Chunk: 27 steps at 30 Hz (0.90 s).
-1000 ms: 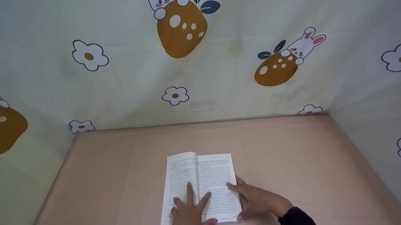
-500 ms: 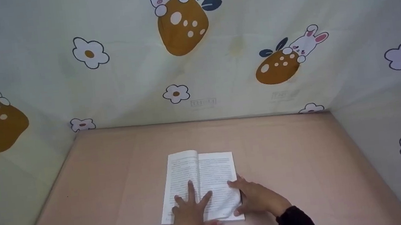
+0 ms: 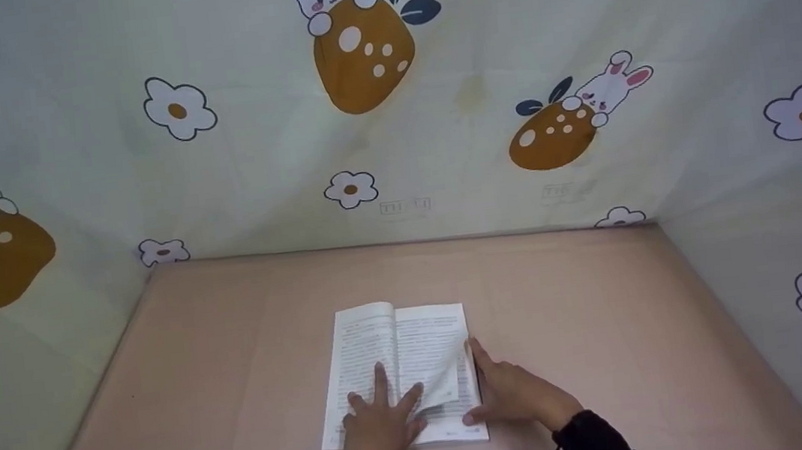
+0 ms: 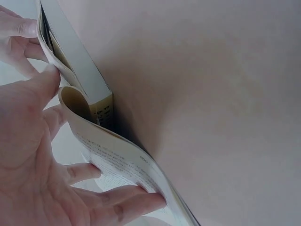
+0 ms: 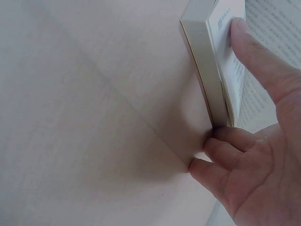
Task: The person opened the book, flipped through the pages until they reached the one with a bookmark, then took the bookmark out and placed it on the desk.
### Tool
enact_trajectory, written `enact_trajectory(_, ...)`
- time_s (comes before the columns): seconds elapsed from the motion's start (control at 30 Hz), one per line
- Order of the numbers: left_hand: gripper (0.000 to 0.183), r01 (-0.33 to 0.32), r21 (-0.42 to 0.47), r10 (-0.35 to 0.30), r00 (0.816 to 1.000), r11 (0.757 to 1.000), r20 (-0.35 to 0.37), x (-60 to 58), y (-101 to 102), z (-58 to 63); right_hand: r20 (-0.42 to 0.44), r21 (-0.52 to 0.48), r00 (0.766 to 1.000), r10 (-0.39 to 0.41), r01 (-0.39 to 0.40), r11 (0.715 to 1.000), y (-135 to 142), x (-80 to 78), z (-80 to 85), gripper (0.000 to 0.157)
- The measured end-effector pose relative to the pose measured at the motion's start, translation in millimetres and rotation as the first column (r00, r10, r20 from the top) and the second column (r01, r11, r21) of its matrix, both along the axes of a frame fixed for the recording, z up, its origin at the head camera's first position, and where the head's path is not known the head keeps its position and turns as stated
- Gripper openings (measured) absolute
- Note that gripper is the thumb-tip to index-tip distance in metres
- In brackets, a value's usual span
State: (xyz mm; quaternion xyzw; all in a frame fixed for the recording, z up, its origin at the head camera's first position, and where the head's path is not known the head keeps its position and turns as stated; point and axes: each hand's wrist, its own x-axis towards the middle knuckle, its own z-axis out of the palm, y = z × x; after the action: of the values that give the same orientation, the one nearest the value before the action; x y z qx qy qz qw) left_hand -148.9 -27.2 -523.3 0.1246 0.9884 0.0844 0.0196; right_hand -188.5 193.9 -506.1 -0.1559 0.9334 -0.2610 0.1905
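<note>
An open paperback book (image 3: 361, 339) with printed text lies on the table. My left hand (image 3: 378, 425) rests spread over its left page and the fold, thumb near the lower edge. A right-hand page (image 3: 443, 386) curls up at its lower corner, baring the printed page underneath. At the book's right edge is my right hand (image 3: 522, 391). In the right wrist view its thumb (image 5: 256, 52) lies on the page near the corner, while the other fingers bend against the side of the page block (image 5: 207, 66). The left wrist view shows the book's spine end (image 4: 102, 112) under bowed pages.
The book lies on a pinkish-beige tabletop (image 3: 251, 363). Pale fabric walls (image 3: 271, 149) with printed rabbits, brown fruit and flowers rise at the back and both sides. A dark sleeve (image 3: 594, 446) covers the right wrist.
The right-hand page's lower corner has lifted and curled leftward. My right index finger has slid off the page to its edge, and the left thumb has shifted slightly. The left palm stays in place.
</note>
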Motion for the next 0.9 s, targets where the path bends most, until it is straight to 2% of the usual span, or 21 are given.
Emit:
enact_trajectory(0.2,0.047,0.001,0.005,-0.001,0.999,1.0,-0.037,1.6,2,-0.2,0.008,0.017,1.0,0.002,-0.002,1.0,2,0.8,0.5,0.117)
enact_trajectory(0.47,0.053,-0.036,0.037,0.034,0.999,0.999,0.04,-1.2,0,3.0,0.01,0.037,0.999,0.042,-0.043,0.998,2,-0.2,1.2,0.097)
enact_trajectory(0.7,0.055,-0.131,0.097,0.132,0.991,0.987,-0.009,-2.9,-7,3.2,0.024,0.037,0.999,0.024,-0.025,0.999,0,0.6,-0.1,0.092)
enact_trajectory(0.9,0.053,-0.136,0.098,0.138,0.99,0.986,-0.012,-1.2,-8,3.3,0.025,0.043,0.999,0.021,-0.022,0.999,-2,0.7,-0.6,0.092)
